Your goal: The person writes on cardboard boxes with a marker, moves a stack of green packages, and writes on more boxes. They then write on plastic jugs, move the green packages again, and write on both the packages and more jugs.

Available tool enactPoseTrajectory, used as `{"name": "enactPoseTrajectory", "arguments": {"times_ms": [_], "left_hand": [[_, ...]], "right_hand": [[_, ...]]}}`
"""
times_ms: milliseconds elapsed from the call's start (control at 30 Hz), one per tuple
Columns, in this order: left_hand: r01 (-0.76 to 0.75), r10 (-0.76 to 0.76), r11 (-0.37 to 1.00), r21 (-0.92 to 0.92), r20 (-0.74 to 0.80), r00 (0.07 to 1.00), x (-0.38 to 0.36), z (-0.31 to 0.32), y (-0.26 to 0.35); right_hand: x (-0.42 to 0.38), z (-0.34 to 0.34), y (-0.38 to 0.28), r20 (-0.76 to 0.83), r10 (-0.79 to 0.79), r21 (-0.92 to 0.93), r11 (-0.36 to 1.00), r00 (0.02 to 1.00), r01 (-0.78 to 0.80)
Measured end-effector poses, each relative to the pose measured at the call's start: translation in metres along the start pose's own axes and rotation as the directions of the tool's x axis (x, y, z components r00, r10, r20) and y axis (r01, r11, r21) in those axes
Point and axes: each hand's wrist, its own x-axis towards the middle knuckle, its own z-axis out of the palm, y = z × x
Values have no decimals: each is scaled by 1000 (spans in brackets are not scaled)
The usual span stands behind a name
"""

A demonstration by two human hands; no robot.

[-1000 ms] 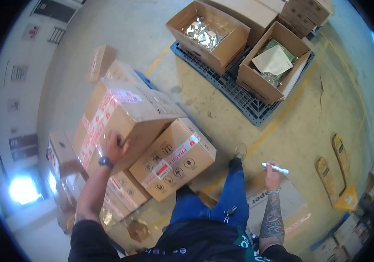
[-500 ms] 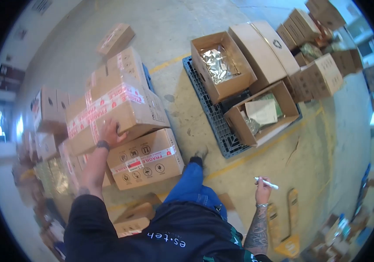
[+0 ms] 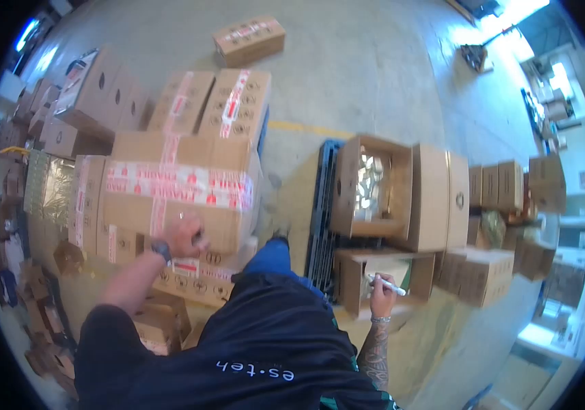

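Observation:
My left hand [image 3: 186, 236] is on the near edge of a large carton [image 3: 190, 150] sealed with red-and-white FRAGILE tape [image 3: 190, 183]. Its fingers are apart, partly bent and somewhat blurred. Beneath that carton, a lower taped carton [image 3: 193, 285] shows in part. My right hand [image 3: 382, 298] grips a white marker pen [image 3: 393, 285] between thumb and fingers. In this view the pen overlaps an open carton [image 3: 352, 280] with a pale sheet and something green inside.
A dark blue plastic pallet [image 3: 319, 232] bears an open carton of shiny metallic packets [image 3: 372, 181] and a tall closed carton [image 3: 431, 198]. More taped cartons [image 3: 234, 102] stand beyond the large one. A single carton [image 3: 250, 42] lies on the floor farther off.
My view has swung round to the right. My left hand stays at the large carton's near edge, its fingers more bent. My right hand, still holding the marker pen, now appears before the open carton.

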Motion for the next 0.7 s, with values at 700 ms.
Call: {"name": "enactPoseTrajectory", "arguments": {"times_ms": [700], "left_hand": [[711, -685, 642, -288, -633, 362, 176, -16, 35]], "right_hand": [[522, 182, -256, 579, -382, 64, 902, 720, 427]]}}
